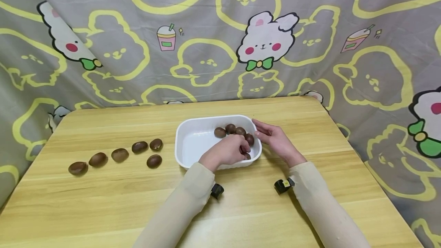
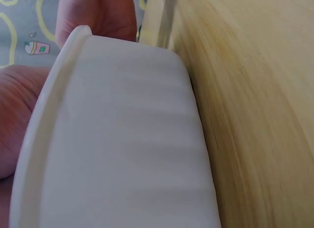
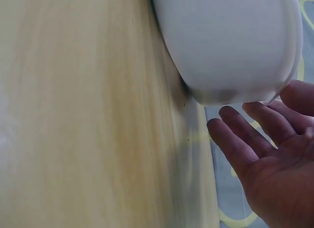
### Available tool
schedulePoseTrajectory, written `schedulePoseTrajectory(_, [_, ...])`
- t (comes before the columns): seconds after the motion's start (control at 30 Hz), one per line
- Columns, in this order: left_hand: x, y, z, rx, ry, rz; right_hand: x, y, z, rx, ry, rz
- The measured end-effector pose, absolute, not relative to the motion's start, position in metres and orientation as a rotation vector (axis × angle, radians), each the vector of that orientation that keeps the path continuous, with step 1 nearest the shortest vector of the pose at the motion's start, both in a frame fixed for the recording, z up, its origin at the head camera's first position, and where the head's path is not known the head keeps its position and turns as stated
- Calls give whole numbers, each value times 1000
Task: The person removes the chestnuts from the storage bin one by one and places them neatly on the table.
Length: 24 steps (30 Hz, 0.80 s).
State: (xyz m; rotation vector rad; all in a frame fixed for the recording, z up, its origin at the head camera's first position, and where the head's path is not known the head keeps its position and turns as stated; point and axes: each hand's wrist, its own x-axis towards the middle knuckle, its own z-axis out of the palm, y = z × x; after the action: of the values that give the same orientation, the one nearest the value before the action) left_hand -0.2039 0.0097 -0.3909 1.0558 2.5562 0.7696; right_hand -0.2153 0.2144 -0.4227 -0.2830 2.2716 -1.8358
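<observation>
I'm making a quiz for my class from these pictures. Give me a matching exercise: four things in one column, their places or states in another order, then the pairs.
Things:
1. left hand
2. right hand
3. tray
4. six loose chestnuts

Places or states:
A. white, on the table's middle
B. lying on the table left of the tray
C. open, at the tray's right rim
D. reaching into the tray, fingers curled among the chestnuts

Pairs: 1-D, 2-C, 3-A, 4-B
</observation>
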Motion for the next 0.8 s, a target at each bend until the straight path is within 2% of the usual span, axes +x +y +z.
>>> schedulePoseTrajectory(0.8, [-209,-6,-394,1042,2457,852,-218,214,-425,-281,2258,-1850])
